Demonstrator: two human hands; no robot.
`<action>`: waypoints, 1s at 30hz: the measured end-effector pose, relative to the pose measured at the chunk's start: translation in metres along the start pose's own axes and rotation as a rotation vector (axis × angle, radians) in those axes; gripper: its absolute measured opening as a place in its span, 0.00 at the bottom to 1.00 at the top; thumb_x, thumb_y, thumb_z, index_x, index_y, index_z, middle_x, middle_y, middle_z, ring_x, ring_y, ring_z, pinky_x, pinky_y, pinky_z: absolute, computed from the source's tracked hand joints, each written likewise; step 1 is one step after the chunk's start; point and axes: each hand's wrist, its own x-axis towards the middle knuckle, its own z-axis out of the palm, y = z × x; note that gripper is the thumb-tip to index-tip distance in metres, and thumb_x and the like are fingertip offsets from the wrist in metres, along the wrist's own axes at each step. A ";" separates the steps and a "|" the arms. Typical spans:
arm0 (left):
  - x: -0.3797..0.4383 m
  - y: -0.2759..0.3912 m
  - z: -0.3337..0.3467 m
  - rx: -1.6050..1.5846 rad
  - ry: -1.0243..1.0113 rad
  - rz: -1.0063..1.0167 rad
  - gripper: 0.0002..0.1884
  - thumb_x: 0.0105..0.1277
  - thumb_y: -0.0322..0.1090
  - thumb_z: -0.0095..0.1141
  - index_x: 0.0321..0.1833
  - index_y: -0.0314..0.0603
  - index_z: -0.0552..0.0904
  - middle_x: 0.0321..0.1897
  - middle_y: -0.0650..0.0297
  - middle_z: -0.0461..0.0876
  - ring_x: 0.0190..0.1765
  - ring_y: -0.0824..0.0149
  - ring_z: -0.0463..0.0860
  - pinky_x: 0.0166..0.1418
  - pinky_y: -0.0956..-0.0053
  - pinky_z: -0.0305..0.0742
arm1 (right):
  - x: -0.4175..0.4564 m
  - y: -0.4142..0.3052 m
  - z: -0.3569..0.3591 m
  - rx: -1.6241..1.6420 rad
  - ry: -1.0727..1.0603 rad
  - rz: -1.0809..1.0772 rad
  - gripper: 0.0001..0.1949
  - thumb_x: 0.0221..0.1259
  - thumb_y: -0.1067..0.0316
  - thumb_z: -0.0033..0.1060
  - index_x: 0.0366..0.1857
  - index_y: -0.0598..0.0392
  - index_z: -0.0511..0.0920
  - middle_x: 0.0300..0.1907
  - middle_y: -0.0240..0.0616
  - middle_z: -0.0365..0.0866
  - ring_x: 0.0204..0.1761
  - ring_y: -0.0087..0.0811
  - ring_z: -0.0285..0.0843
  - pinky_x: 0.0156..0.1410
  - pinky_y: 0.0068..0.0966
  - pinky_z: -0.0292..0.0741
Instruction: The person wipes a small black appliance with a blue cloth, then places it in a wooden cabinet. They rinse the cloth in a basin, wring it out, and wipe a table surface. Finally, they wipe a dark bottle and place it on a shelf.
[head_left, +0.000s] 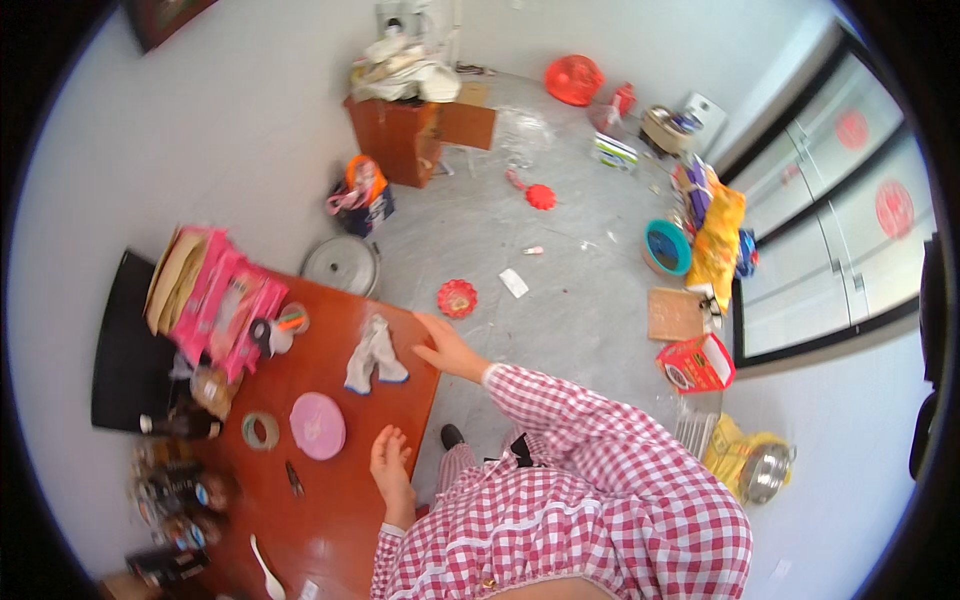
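Note:
My right hand (452, 351) is at the edge of the reddish-brown table (375, 457), thumb apart from the fingers, with nothing in it. To its left lies a pair of pale knitted work gloves (373, 356) with blue cuffs. Palm up and fingers loosely curled, my left hand (391, 472) is over the table's near edge and is likewise bare. Beyond it sit a round pink lid or lidded tub (318, 425), a roll of tape (260, 432) and small dark-handled snips or pliers (294, 478). A white spoon (267, 566) rests lower down on the tabletop.
Pink packaging bags (225, 300), a cup with an orange-handled item (292, 319) and several dark bottles or jars (176, 487) crowd the table's far side. A lidded metal pot (341, 266) stands on the floor beyond. Red scalloped dishes (457, 298) and a teal basin (667, 247) are also on the floor.

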 end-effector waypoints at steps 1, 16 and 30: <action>0.004 -0.005 0.011 0.061 -0.068 -0.026 0.19 0.77 0.38 0.53 0.66 0.38 0.75 0.60 0.59 0.80 0.59 0.65 0.80 0.58 0.70 0.76 | -0.026 0.008 -0.027 0.031 -0.016 0.033 0.33 0.66 0.59 0.63 0.72 0.60 0.64 0.71 0.55 0.67 0.74 0.50 0.63 0.78 0.40 0.61; 0.113 -0.121 0.378 0.899 -0.927 0.098 0.24 0.70 0.42 0.62 0.63 0.33 0.79 0.54 0.54 0.85 0.57 0.64 0.84 0.60 0.70 0.78 | -0.518 0.298 -0.283 -0.047 0.582 1.440 0.24 0.60 0.57 0.67 0.57 0.59 0.79 0.44 0.45 0.86 0.37 0.35 0.86 0.39 0.32 0.82; 0.192 -0.189 0.694 1.853 -1.524 0.487 0.17 0.62 0.44 0.60 0.44 0.36 0.84 0.45 0.46 0.85 0.49 0.44 0.83 0.54 0.51 0.77 | -0.352 0.357 -0.467 0.381 -0.078 1.141 0.12 0.61 0.61 0.63 0.33 0.61 0.83 0.23 0.37 0.83 0.23 0.29 0.81 0.27 0.31 0.78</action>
